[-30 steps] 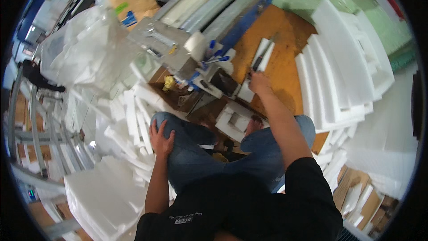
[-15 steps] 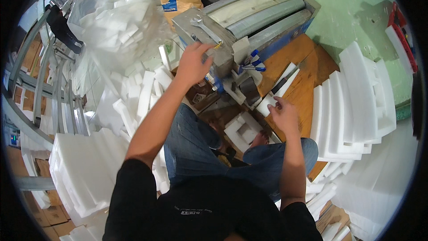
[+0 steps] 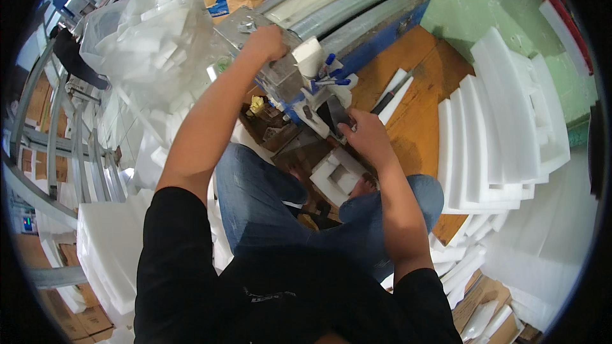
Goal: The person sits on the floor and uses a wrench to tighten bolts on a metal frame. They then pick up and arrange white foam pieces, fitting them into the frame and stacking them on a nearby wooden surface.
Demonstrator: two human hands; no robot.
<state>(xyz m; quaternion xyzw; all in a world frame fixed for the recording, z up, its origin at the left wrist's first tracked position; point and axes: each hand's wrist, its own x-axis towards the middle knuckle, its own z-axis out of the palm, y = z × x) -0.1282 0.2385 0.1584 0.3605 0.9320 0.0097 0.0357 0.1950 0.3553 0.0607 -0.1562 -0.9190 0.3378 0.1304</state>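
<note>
My left hand (image 3: 266, 43) is curled over the top of a grey metal machine (image 3: 280, 73), beside a wrench (image 3: 247, 27) that is partly covered. What its fingers hold, if anything, is hidden. Lower and to the right, my right hand (image 3: 366, 132) has its thumb and fingers bent together at the edge of a dark flat plate (image 3: 333, 113) on the machine's front. I cannot make out what they pinch. Several blue pens (image 3: 331, 81) stick out just above this plate. Behind them a small white block (image 3: 308, 57) rests against the machine.
A dark-handled knife (image 3: 390, 97) lies on a white foam strip on the wooden board (image 3: 414, 114). Curved white foam pieces (image 3: 491, 121) stand stacked at right. A foam frame (image 3: 335, 175) sits by my feet. A clear bag of foam scraps (image 3: 159, 38) and a metal rack (image 3: 76, 146) are at left.
My right hand has moved from the board, where it held a white piece, to the dark plate; that piece no longer shows in it. The left hand has curled up over the machine top.
</note>
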